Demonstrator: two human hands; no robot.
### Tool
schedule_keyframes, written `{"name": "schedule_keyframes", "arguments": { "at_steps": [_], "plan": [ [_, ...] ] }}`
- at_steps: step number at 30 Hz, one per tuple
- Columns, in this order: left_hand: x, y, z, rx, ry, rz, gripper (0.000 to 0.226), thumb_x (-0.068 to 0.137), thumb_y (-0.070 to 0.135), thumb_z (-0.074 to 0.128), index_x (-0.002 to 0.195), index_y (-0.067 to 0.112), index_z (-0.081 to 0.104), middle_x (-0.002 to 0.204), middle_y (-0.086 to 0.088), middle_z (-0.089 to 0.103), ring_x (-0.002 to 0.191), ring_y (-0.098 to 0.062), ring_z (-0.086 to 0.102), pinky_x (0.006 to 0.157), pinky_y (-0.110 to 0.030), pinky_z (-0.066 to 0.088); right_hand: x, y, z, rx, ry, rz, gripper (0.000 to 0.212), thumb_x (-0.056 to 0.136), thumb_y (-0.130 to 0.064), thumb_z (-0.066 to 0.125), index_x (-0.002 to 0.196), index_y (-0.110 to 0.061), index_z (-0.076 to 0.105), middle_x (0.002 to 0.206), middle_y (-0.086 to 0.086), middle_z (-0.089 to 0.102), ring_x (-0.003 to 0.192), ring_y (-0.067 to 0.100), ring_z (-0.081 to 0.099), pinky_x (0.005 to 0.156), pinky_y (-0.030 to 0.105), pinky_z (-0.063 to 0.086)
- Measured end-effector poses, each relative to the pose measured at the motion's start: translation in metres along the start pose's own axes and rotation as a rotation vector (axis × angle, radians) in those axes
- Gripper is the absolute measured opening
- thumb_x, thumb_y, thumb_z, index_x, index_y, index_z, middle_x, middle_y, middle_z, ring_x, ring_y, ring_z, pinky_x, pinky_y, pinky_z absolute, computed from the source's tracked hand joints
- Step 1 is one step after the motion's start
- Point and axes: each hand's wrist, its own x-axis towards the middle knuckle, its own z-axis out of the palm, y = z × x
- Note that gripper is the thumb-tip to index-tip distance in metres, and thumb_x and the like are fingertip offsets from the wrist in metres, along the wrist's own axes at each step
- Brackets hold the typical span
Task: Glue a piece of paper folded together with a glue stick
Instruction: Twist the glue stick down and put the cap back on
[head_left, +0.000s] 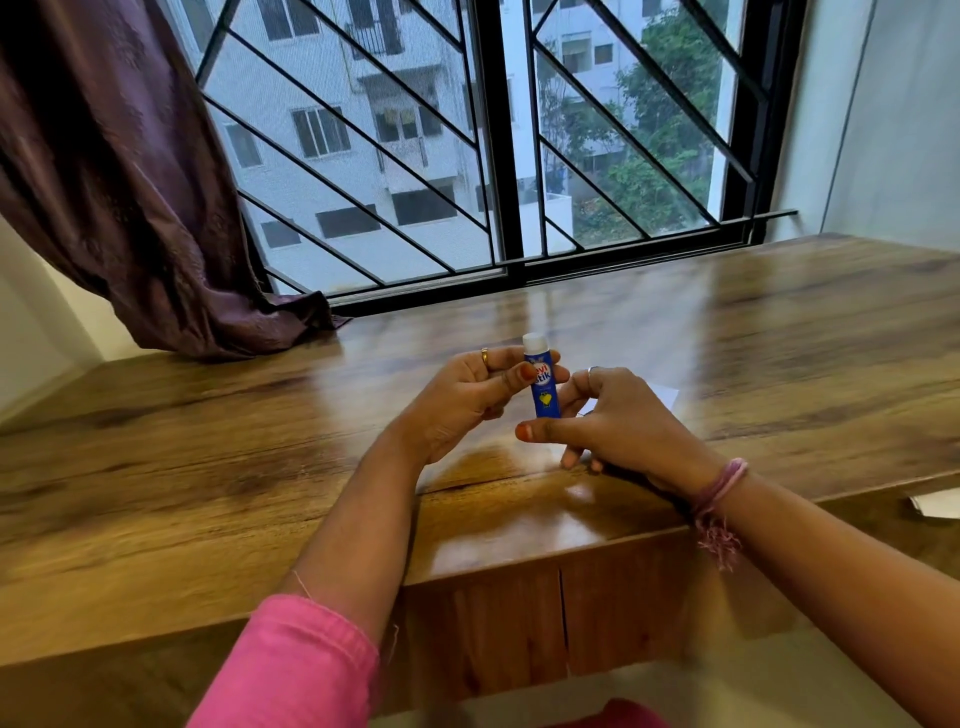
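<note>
A blue glue stick (545, 387) with a white top stands upright above the wooden table (208, 467). My left hand (467, 400) grips its upper half between thumb and fingers. My right hand (608, 421) hovers at the stick's lower end with thumb and fingers spread, close to it; whether it touches is unclear. A white piece of paper (662, 392) lies on the table behind my right hand, mostly hidden by it.
A purple curtain (130, 182) drapes onto the table's far left. A barred window (493, 156) runs along the back edge. Another white paper corner (935, 506) shows at the right. The table's front edge is just below my wrists.
</note>
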Motion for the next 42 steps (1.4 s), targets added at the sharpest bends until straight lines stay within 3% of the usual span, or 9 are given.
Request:
{"name": "schedule_keyframes", "arguments": {
  "at_steps": [8,11,20,25,28,32,35,38,42],
  "plan": [
    [0.001,0.0,0.0,-0.016,0.006,0.0,0.026,0.086,0.042,0.057,0.107,0.034,0.071,0.108,0.005,0.072,0.095,-0.028,0.042,0.069,-0.03,0.033,-0.001,-0.002,0.001,-0.031,-0.034,0.009,0.043,0.066,-0.04,0.082,0.092,-0.016,0.058,0.073,0.0,0.068,0.045,0.009,0.063,0.038,0.018,0.044],
    [0.0,0.0,0.0,0.009,0.02,0.004,0.026,0.087,0.041,0.056,0.107,0.034,0.07,0.11,0.005,0.071,0.087,-0.024,0.048,0.069,-0.03,0.033,-0.001,-0.001,-0.001,-0.015,-0.104,0.024,0.033,0.075,-0.036,0.077,0.097,-0.017,0.061,0.059,0.002,0.07,0.037,0.009,0.056,0.037,0.018,0.043],
    [0.002,0.0,0.0,-0.007,0.001,0.005,0.027,0.085,0.041,0.058,0.107,0.033,0.071,0.108,0.005,0.072,0.085,-0.026,0.041,0.065,-0.028,0.031,-0.002,0.0,0.001,-0.092,-0.002,-0.05,0.039,0.063,-0.043,0.082,0.082,-0.016,0.063,0.072,0.007,0.072,0.045,0.013,0.065,0.042,0.017,0.047],
    [0.004,-0.005,-0.003,-0.047,0.017,-0.01,0.034,0.082,0.042,0.064,0.112,0.026,0.07,0.117,-0.026,0.063,0.094,-0.029,0.042,0.082,-0.045,0.035,-0.001,-0.003,0.0,0.03,0.046,-0.116,0.045,0.064,-0.043,0.081,0.098,-0.017,0.067,0.083,-0.003,0.07,0.06,0.015,0.071,0.044,0.025,0.053],
    [0.005,-0.007,-0.002,-0.012,0.046,-0.005,0.036,0.082,0.039,0.065,0.113,0.022,0.069,0.112,-0.014,0.067,0.074,-0.02,0.043,0.069,-0.034,0.034,0.001,-0.002,-0.002,0.085,0.039,-0.099,0.042,0.069,-0.029,0.081,0.104,-0.012,0.068,0.086,0.003,0.073,0.065,0.015,0.07,0.047,0.027,0.055],
    [0.006,-0.007,-0.008,-0.015,0.188,0.065,0.033,0.083,0.038,0.065,0.115,0.029,0.066,0.115,0.004,0.07,0.063,-0.001,0.052,0.06,-0.022,0.035,0.004,0.002,-0.002,0.151,0.058,-0.044,0.034,0.071,-0.019,0.081,0.1,-0.007,0.069,0.081,0.003,0.071,0.06,0.012,0.068,0.046,0.024,0.054],
    [0.009,-0.007,-0.02,0.046,0.496,0.145,0.023,0.094,0.031,0.055,0.114,0.026,0.065,0.107,0.008,0.072,0.053,-0.001,0.041,0.05,-0.014,0.035,0.005,0.005,-0.001,0.157,0.043,-0.02,0.028,0.07,-0.019,0.082,0.094,-0.011,0.069,0.077,0.002,0.07,0.059,0.013,0.068,0.047,0.025,0.054],
    [0.012,-0.016,-0.028,0.383,0.723,0.028,0.024,0.097,0.019,0.052,0.118,0.017,0.063,0.107,0.002,0.07,0.074,-0.002,0.058,0.059,-0.014,0.041,0.006,0.01,-0.001,0.179,-0.004,0.03,0.025,0.071,-0.017,0.082,0.091,-0.011,0.069,0.065,-0.002,0.068,0.06,0.018,0.068,0.049,0.027,0.054],
    [0.013,-0.03,-0.023,0.684,0.378,-0.186,0.042,0.097,0.024,0.052,0.138,0.025,0.046,0.136,-0.006,0.053,0.125,-0.025,0.048,0.105,-0.038,0.039,0.006,0.014,0.0,0.149,-0.023,0.037,0.024,0.071,-0.02,0.082,0.089,-0.014,0.067,0.057,-0.006,0.067,0.059,0.015,0.068,0.052,0.028,0.055]
  ]
}}
